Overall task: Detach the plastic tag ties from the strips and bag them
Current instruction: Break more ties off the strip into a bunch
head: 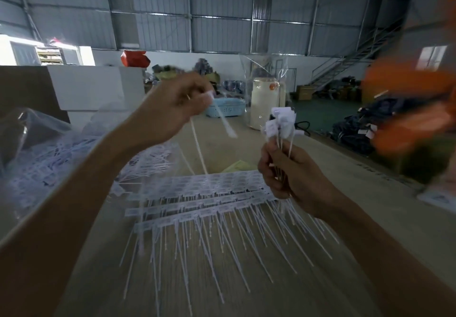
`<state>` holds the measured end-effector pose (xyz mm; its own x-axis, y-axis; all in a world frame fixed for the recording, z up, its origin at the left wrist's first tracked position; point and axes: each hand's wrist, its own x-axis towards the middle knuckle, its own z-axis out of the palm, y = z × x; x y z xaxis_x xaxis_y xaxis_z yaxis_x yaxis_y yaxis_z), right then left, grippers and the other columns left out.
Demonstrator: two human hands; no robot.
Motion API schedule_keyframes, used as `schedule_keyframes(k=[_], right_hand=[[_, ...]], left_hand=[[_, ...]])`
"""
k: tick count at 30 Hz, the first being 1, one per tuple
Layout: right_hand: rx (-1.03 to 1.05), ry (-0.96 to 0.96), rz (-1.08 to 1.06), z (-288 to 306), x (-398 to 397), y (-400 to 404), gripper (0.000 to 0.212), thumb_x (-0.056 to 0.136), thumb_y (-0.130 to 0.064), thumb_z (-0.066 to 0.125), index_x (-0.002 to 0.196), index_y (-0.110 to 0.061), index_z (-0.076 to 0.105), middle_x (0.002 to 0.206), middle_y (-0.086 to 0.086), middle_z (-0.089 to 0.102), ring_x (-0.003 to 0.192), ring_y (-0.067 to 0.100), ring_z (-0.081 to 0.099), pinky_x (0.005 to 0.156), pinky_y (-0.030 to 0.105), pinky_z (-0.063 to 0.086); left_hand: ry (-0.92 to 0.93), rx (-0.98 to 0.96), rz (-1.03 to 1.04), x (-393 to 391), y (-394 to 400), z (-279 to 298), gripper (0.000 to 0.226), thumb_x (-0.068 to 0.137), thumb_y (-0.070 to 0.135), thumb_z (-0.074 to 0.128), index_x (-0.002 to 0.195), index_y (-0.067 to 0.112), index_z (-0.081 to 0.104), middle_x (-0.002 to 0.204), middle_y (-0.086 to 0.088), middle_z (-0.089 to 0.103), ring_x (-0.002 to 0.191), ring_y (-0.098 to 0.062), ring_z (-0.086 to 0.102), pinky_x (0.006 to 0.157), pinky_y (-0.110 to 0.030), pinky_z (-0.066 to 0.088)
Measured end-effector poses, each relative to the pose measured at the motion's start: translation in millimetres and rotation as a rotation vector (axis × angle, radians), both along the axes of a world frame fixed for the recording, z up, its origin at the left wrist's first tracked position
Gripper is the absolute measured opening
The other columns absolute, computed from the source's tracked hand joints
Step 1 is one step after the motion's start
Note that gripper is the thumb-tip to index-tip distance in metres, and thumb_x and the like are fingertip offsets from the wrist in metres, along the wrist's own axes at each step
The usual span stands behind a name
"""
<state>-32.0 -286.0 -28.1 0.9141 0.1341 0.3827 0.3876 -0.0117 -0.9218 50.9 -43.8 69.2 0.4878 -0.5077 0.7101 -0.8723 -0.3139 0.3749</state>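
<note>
Several strips of white plastic tag ties [197,200] lie in overlapping rows on the table, tails pointing toward me. My left hand [172,104] is raised above them and pinches a bare white runner strip [223,119] that hangs down, blurred. My right hand [288,171] grips a bunch of detached tag ties [281,122], their tag heads up and tails hanging below the fist. A clear plastic bag [267,70] stands upright behind the bunch.
A heap of more tag strips in clear plastic [44,154] lies at the left. A cream jug [265,102] stands behind the bag. White boxes [96,87] at back left, a blurred orange shape [409,109] at right, dark garments [355,131] beyond the table edge.
</note>
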Motion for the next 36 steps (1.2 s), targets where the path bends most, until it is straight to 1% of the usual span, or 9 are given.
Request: schedule_keyframes(k=[3, 6, 11, 16, 20, 23, 30, 33, 36], right_hand=[[0.075, 0.030, -0.039, -3, 2, 3, 0.041, 0.101, -0.046, 0.043, 0.083, -0.008, 0.044, 0.058, 0.000, 0.031, 0.044, 0.013, 0.020, 0.041, 0.021, 0.020], [0.168, 0.078, -0.126, -7, 3, 8, 0.033, 0.101, -0.040, 0.046, 0.083, -0.012, 0.050, 0.058, -0.003, 0.023, 0.046, 0.011, 0.016, 0.040, 0.021, 0.015], [0.246, 0.147, -0.040, -8, 0, 21, 0.035, 0.084, -0.050, 0.062, 0.080, -0.016, 0.067, 0.062, 0.001, 0.024, 0.051, 0.014, 0.018, 0.043, 0.026, 0.016], [0.202, 0.050, -0.089, -6, -5, 20, 0.031, 0.076, -0.054, 0.066, 0.074, -0.023, 0.069, 0.061, 0.002, 0.035, 0.057, 0.019, 0.022, 0.053, 0.032, 0.018], [0.090, -0.060, -0.199, -7, -4, 22, 0.029, 0.089, -0.032, 0.062, 0.086, -0.004, 0.062, 0.051, 0.000, 0.033, 0.043, 0.011, 0.025, 0.042, 0.023, 0.021], [0.223, -0.015, -0.185, -6, -3, 20, 0.021, 0.096, -0.023, 0.056, 0.086, -0.007, 0.064, 0.056, 0.002, 0.026, 0.045, 0.011, 0.021, 0.042, 0.025, 0.017], [0.331, 0.039, -0.116, -5, -2, 19, 0.028, 0.092, -0.034, 0.060, 0.080, -0.011, 0.072, 0.074, 0.015, 0.013, 0.055, 0.019, 0.015, 0.046, 0.029, 0.016], [0.297, 0.025, -0.094, -5, -3, 18, 0.030, 0.091, -0.036, 0.061, 0.082, -0.009, 0.069, 0.071, 0.012, 0.012, 0.053, 0.017, 0.015, 0.043, 0.026, 0.017], [0.238, -0.007, -0.143, -3, -4, 16, 0.027, 0.089, -0.036, 0.062, 0.081, -0.010, 0.068, 0.059, 0.003, 0.024, 0.050, 0.014, 0.021, 0.047, 0.028, 0.017]], left_hand=[[-0.001, 0.184, 0.002, -8, -15, -11, 0.021, 0.093, 0.026, 0.065, 0.112, 0.019, 0.067, 0.099, 0.009, 0.066, 0.085, -0.013, 0.064, 0.078, -0.028, 0.052], [0.009, 0.202, -0.040, -20, -34, -20, 0.029, 0.082, 0.023, 0.077, 0.109, 0.024, 0.068, 0.091, 0.018, 0.064, 0.076, 0.003, 0.060, 0.068, -0.008, 0.043], [-0.010, 0.232, -0.031, -31, -55, -35, 0.031, 0.079, 0.025, 0.083, 0.095, 0.019, 0.057, 0.085, 0.007, 0.066, 0.077, -0.011, 0.063, 0.065, -0.029, 0.051], [-0.084, 0.316, 0.022, -28, -52, -32, 0.033, 0.072, 0.033, 0.087, 0.080, 0.014, 0.061, 0.067, 0.012, 0.054, 0.060, -0.003, 0.048, 0.055, -0.015, 0.034], [-0.100, 0.346, -0.010, -29, -52, -33, 0.036, 0.071, 0.033, 0.087, 0.094, 0.015, 0.065, 0.077, 0.015, 0.059, 0.072, 0.002, 0.055, 0.063, -0.010, 0.039], [-0.087, 0.357, -0.030, -26, -48, -30, 0.040, 0.075, 0.031, 0.085, 0.108, 0.023, 0.062, 0.088, 0.026, 0.054, 0.083, 0.014, 0.052, 0.072, -0.001, 0.035], [-0.320, 0.372, 0.100, -25, -42, -27, 0.020, 0.091, 0.039, 0.067, 0.108, 0.030, 0.064, 0.090, 0.022, 0.053, 0.082, -0.006, 0.053, 0.072, -0.033, 0.049], [-0.400, 0.340, 0.129, -28, -40, -27, 0.024, 0.094, 0.040, 0.063, 0.116, 0.033, 0.067, 0.091, 0.022, 0.056, 0.085, -0.011, 0.058, 0.070, -0.031, 0.049], [-0.409, 0.371, 0.141, -31, -40, -27, 0.031, 0.095, 0.040, 0.061, 0.126, 0.039, 0.063, 0.116, 0.019, 0.068, 0.097, -0.013, 0.065, 0.074, -0.032, 0.051]])
